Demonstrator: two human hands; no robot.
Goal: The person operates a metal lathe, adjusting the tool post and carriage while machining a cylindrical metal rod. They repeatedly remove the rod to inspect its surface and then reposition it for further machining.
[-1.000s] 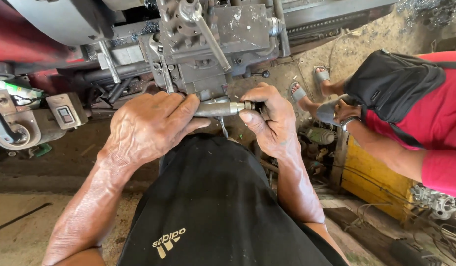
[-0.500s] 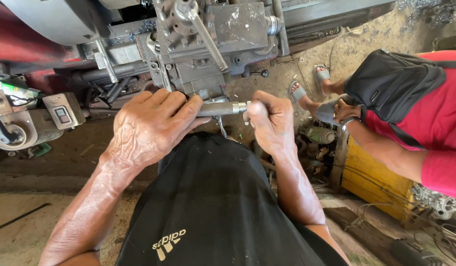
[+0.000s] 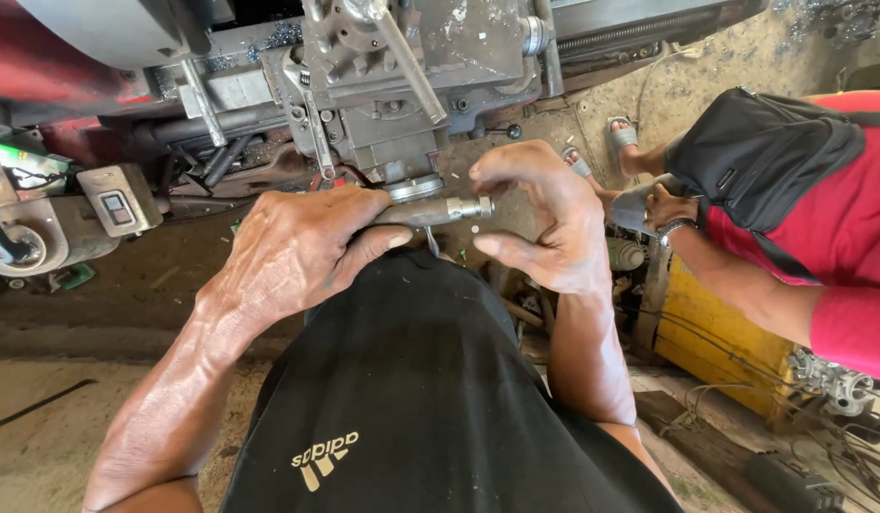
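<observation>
While the left hand (image 3: 302, 247) grips 1 metal shaft (image 3: 430, 211) just below the grey machine (image 3: 411, 85), the shaft's long axis runs level toward the right hand (image 3: 540, 223), whose part-open fingers (image 3: 502, 249) sit nearest its threaded end.

two hands (image 3: 297, 252), one metal shaft (image 3: 440, 210), one black bag (image 3: 758, 152)
</observation>
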